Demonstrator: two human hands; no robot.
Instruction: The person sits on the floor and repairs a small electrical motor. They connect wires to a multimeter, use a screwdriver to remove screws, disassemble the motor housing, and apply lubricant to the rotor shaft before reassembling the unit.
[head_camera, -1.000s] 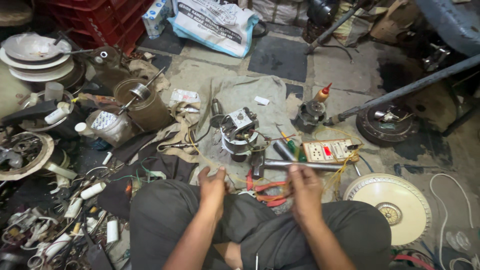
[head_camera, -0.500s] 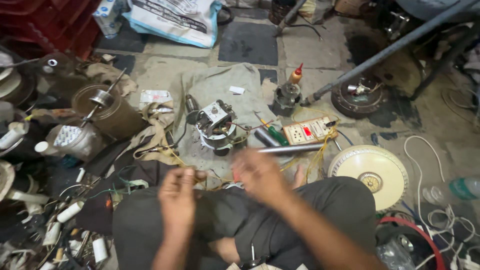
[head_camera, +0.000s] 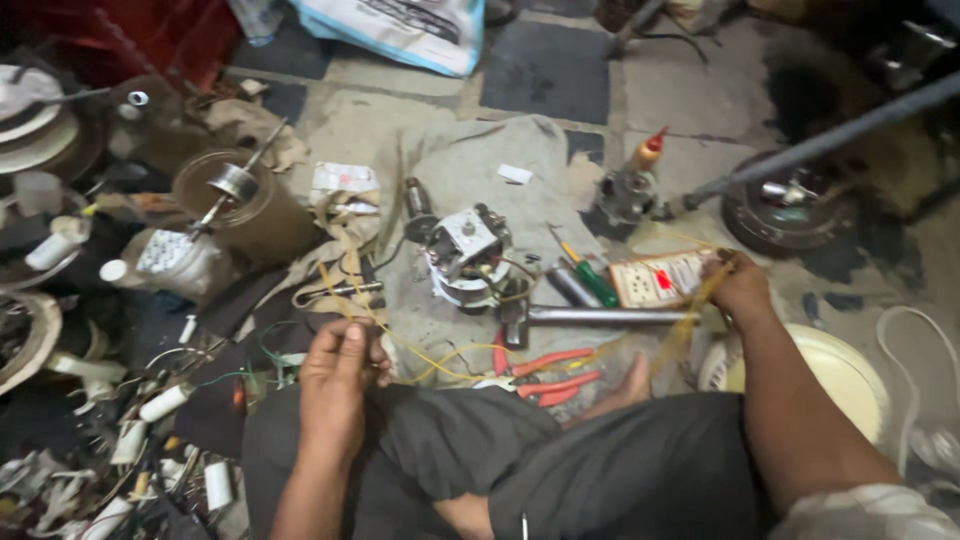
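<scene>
My left hand (head_camera: 338, 372) is closed by my knee, pinching one end of a thin yellow wire (head_camera: 440, 352) that runs across the floor. My right hand (head_camera: 740, 285) is stretched out to the right, gripping the wire's other end beside a white socket board (head_camera: 660, 280). Between my hands lie a small electric motor (head_camera: 465, 255) on a grey cloth (head_camera: 480, 165), a metal hammer (head_camera: 590, 316) and red-handled pliers (head_camera: 550, 375). A green-handled screwdriver (head_camera: 590, 278) rests next to the socket board.
A brown can with a spindle (head_camera: 245, 205) and stacked white fan covers (head_camera: 35, 125) crowd the left. An oil bottle with a red tip (head_camera: 645, 160) stands behind the cloth. A dark wheel (head_camera: 785, 205) and a cream round cover (head_camera: 845, 370) lie right.
My hands were together over my lap; now they are spread apart. The right hand has reached out to the socket board, drawing the yellow wire taut. The view has shifted left and downward.
</scene>
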